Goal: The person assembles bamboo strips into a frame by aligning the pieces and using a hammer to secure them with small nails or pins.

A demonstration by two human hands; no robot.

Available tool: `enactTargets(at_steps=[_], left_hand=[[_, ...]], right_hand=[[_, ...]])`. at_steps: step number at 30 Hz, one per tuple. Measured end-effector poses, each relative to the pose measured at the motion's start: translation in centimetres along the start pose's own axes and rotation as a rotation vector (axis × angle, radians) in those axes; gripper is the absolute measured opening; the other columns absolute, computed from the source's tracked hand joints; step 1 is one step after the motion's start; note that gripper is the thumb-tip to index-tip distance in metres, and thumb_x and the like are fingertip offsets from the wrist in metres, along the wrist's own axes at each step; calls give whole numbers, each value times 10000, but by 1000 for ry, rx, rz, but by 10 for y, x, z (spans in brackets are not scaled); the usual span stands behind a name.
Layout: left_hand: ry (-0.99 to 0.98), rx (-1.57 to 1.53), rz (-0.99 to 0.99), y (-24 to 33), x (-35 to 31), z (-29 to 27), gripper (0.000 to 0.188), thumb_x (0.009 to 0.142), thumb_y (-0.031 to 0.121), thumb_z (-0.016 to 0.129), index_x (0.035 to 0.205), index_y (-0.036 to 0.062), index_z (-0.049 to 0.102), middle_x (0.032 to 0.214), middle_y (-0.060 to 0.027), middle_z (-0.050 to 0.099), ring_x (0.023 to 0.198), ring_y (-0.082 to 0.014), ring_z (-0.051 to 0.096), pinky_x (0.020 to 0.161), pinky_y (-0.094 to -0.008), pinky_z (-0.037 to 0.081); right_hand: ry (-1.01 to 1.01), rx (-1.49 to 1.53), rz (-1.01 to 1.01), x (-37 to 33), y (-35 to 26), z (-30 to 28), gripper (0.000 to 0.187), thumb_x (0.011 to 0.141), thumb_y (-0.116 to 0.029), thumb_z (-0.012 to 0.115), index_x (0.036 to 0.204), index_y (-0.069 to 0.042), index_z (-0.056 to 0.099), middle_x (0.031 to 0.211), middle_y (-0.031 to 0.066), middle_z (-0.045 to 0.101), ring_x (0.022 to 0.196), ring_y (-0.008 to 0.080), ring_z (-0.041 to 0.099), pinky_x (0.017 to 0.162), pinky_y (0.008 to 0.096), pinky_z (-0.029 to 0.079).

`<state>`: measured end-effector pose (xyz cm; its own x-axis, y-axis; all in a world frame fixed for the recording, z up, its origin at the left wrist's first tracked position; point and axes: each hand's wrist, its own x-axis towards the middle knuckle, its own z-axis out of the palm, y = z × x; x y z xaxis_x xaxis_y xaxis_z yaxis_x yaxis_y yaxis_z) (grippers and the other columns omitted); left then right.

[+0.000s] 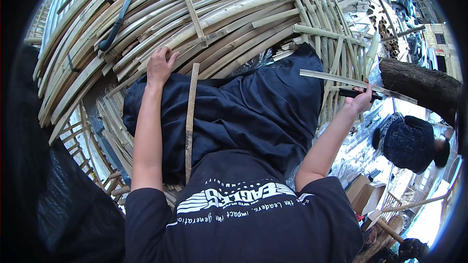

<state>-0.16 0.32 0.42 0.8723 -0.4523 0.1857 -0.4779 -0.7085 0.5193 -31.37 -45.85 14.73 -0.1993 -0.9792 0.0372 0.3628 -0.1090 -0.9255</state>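
My left hand [161, 67] rests at the near edge of a big pile of bamboo strips [234, 12], its thumb and fingers apart and nothing in its grip. Over at the right, my right hand [361, 100] is closed round a slim black tool [349, 93], perhaps a knife handle; its kind is partly hidden by the fingers. A flat pale bamboo strip [331, 76] slants across the same hand, against thumb and fingers. Dark cloth [243, 107] covers my lap. Another bamboo strip [191, 122] lies lengthwise on it, touched by neither hand.
A long dark tool with a curved black end [116, 30] lies on the pile. Crossed bamboo slats [336, 44] stand beyond my right hand. Further right are a thick brown log [419, 87] and another person [407, 142]. A mallet-like tool [412, 248] lies low right.
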Motion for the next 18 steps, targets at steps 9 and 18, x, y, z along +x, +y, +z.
enactTargets(at_steps=[9, 18], left_hand=[[56, -4, 45, -9, -1, 5, 299, 876, 310, 737, 926, 26, 655, 925, -156, 661, 853, -351, 663, 741, -432, 523], [43, 9, 40, -10, -1, 4, 301, 878, 308, 735, 936, 24, 656, 918, -153, 659, 847, -348, 657, 743, -430, 522]], right_hand=[[25, 17, 35, -2, 1, -6, 98, 932, -24, 619, 959, 52, 564, 905, 136, 659, 522, 78, 468, 391, 225, 382], [-41, 17, 96, -2, 14, -9, 68, 958, -35, 597, 995, -14, 544, 906, 123, 652, 520, 73, 464, 412, 211, 401]])
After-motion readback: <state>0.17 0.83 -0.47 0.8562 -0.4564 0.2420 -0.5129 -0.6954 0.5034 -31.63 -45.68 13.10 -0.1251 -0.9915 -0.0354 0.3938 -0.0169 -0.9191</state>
